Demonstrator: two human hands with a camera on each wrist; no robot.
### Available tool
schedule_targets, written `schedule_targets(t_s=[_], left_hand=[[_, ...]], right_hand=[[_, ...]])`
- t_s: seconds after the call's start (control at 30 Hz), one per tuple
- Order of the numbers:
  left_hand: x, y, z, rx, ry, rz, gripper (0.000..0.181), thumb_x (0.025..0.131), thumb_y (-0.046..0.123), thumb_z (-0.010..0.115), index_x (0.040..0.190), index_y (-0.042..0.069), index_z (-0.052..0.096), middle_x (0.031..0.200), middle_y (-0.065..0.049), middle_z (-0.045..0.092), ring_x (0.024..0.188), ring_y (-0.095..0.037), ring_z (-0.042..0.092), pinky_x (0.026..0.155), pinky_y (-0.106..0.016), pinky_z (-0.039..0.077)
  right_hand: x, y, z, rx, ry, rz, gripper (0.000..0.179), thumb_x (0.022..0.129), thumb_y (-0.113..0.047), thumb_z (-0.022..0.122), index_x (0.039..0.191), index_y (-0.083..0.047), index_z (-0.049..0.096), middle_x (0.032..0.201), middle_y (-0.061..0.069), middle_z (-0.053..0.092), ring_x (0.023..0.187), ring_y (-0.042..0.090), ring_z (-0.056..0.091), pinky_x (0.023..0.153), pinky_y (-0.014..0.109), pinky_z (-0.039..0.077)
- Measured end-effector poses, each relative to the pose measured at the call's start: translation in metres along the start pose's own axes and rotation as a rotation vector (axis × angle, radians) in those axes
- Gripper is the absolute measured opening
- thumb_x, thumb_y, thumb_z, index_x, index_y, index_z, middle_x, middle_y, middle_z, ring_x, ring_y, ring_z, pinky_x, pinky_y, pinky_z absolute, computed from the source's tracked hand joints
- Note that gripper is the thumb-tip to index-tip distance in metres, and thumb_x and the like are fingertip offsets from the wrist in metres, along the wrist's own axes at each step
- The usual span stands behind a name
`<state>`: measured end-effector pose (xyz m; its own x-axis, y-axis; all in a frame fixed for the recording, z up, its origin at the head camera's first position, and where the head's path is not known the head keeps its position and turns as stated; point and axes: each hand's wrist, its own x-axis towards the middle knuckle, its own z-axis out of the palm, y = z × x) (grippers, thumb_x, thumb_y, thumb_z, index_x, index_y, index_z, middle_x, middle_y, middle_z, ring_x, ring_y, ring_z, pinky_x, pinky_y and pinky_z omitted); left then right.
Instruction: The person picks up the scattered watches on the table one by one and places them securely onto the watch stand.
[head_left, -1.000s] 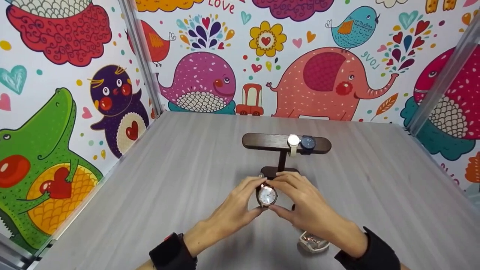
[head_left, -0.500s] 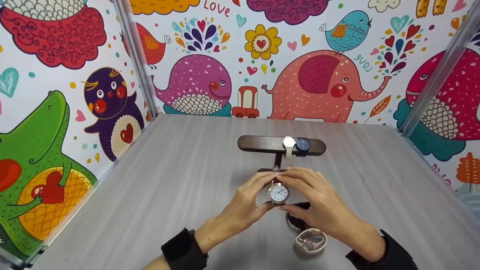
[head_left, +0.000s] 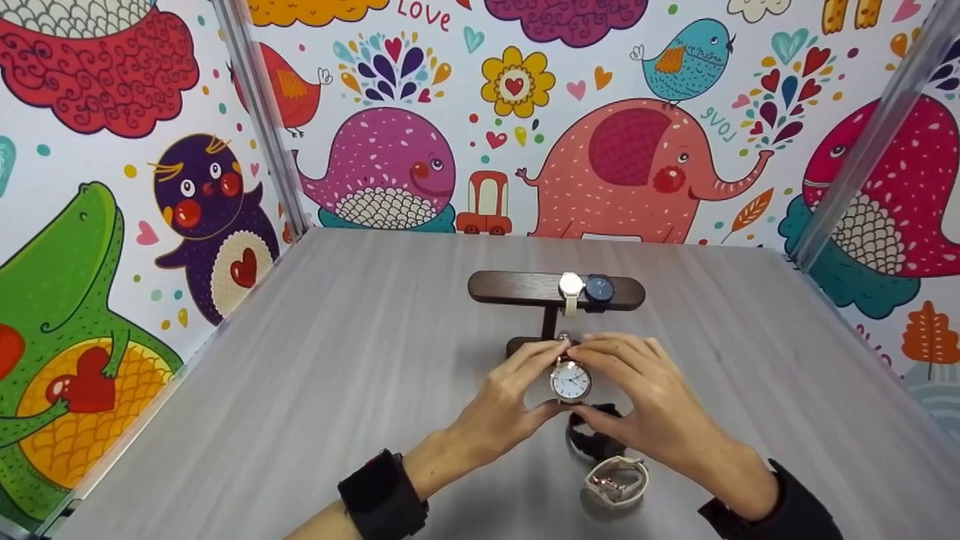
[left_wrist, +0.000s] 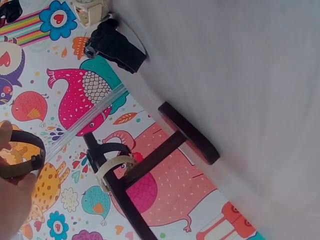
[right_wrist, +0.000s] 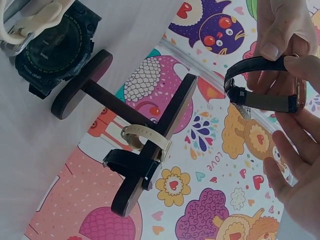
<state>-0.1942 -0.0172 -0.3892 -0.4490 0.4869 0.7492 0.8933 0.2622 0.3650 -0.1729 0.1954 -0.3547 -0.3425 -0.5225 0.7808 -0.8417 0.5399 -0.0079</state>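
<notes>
Both hands hold a wristwatch (head_left: pixel 571 381) with a white dial, rose-gold case and dark strap, face up toward the head camera. My left hand (head_left: pixel 495 401) pinches its left side between fingers and thumb. On the other side, my right hand (head_left: pixel 649 394) grips it likewise. The right wrist view shows the strap (right_wrist: pixel 265 102) closed in a loop. Beyond the hands stands a dark wooden T-shaped watch stand (head_left: pixel 517 287). Its bar carries a cream-strapped watch (head_left: pixel 571 286) beside a dark blue watch (head_left: pixel 600 289).
A black digital watch (head_left: pixel 592 442) lies on the grey table (head_left: pixel 360 337), partly behind the right hand. Nearer the front is a cream watch (head_left: pixel 616 484) with its strap looped. Cartoon-printed walls (head_left: pixel 390 165) enclose the table's back and sides.
Both hands have moved right relative to the stand, carrying the wristwatch. Its dial shows more plainly, and more of the black watch on the table is visible. The head view has shifted slightly.
</notes>
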Motion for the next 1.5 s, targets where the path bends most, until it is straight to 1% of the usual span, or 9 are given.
schedule_targets(t_s=[0.13,0.23,0.37,0.47,0.67,0.9,1.2,1.4,1.5], left_hand=[[0.002,-0.003,0.0,0.012,-0.023,0.011,0.068,0.083,0.011,0.08,0.141,-0.008,0.049,0.137,-0.02,0.057,0.127,-0.03,0.06,0.11,-0.027,0.048],[0.007,-0.009,-0.004,0.048,-0.05,0.047,0.074,0.08,0.013,0.083,0.142,-0.008,0.048,0.141,-0.022,0.054,0.132,-0.034,0.055,0.117,-0.035,0.041],[0.013,-0.026,-0.016,0.106,-0.052,0.059,0.081,0.074,0.018,0.086,0.141,-0.008,0.048,0.144,-0.024,0.052,0.138,-0.039,0.047,0.122,-0.048,0.03],[0.016,-0.044,-0.026,0.13,-0.038,0.014,0.081,0.074,0.021,0.085,0.141,-0.008,0.049,0.145,-0.025,0.052,0.139,-0.042,0.045,0.12,-0.055,0.029],[0.022,-0.08,-0.04,0.162,-0.023,-0.173,0.077,0.078,0.021,0.084,0.143,-0.004,0.05,0.149,-0.022,0.05,0.145,-0.039,0.039,0.123,-0.056,0.022],[0.027,-0.111,-0.047,0.2,-0.03,-0.324,0.066,0.088,0.018,0.076,0.145,-0.001,0.05,0.153,-0.019,0.046,0.148,-0.039,0.036,0.123,-0.058,0.022],[0.031,-0.129,-0.044,0.186,-0.101,-0.335,0.049,0.098,0.016,0.062,0.143,-0.002,0.052,0.152,-0.02,0.048,0.147,-0.038,0.038,0.122,-0.065,0.019],[0.029,-0.132,-0.043,0.182,-0.112,-0.326,0.045,0.1,0.011,0.058,0.142,-0.003,0.052,0.151,-0.021,0.049,0.146,-0.039,0.039,0.121,-0.058,0.028],[0.028,-0.131,-0.042,0.167,-0.107,-0.329,0.044,0.1,0.009,0.058,0.142,-0.004,0.052,0.15,-0.022,0.05,0.145,-0.04,0.04,0.121,-0.053,0.032]], right_hand=[[0.0,0.001,-0.003,-0.02,-0.011,0.018,0.066,0.063,-0.016,0.093,0.123,-0.005,0.069,0.118,0.01,0.07,0.112,0.025,0.062,0.089,0.032,0.041],[0.0,0.006,-0.004,-0.039,-0.004,0.025,0.066,0.063,-0.015,0.092,0.123,-0.005,0.069,0.118,0.009,0.07,0.111,0.025,0.062,0.09,0.033,0.042],[-0.003,0.016,-0.006,-0.041,0.011,0.052,0.051,0.084,-0.032,0.082,0.125,-0.004,0.068,0.119,0.01,0.07,0.112,0.026,0.062,0.091,0.036,0.041],[-0.007,0.024,-0.007,-0.064,0.016,0.058,0.05,0.09,-0.037,0.076,0.126,-0.004,0.067,0.119,0.011,0.07,0.111,0.027,0.062,0.09,0.035,0.041],[-0.019,0.041,-0.007,-0.108,-0.007,0.087,0.064,0.067,-0.011,0.09,0.127,-0.003,0.067,0.119,0.011,0.069,0.11,0.028,0.062,0.089,0.033,0.041],[-0.034,0.061,-0.006,-0.128,-0.016,0.156,0.063,0.065,-0.002,0.09,0.124,-0.003,0.068,0.116,0.011,0.07,0.105,0.027,0.063,0.083,0.033,0.04],[-0.053,0.086,-0.009,-0.128,-0.022,0.291,0.056,0.069,0.0,0.087,0.122,0.001,0.068,0.113,0.018,0.07,0.104,0.034,0.062,0.089,0.044,0.04],[-0.062,0.103,-0.016,-0.13,-0.041,0.406,0.054,0.071,0.002,0.085,0.122,0.002,0.068,0.114,0.021,0.07,0.105,0.036,0.061,0.088,0.054,0.042],[-0.063,0.112,-0.022,-0.125,-0.065,0.475,0.052,0.074,0.002,0.083,0.124,0.0,0.067,0.117,0.021,0.069,0.11,0.038,0.061,0.093,0.066,0.04]])
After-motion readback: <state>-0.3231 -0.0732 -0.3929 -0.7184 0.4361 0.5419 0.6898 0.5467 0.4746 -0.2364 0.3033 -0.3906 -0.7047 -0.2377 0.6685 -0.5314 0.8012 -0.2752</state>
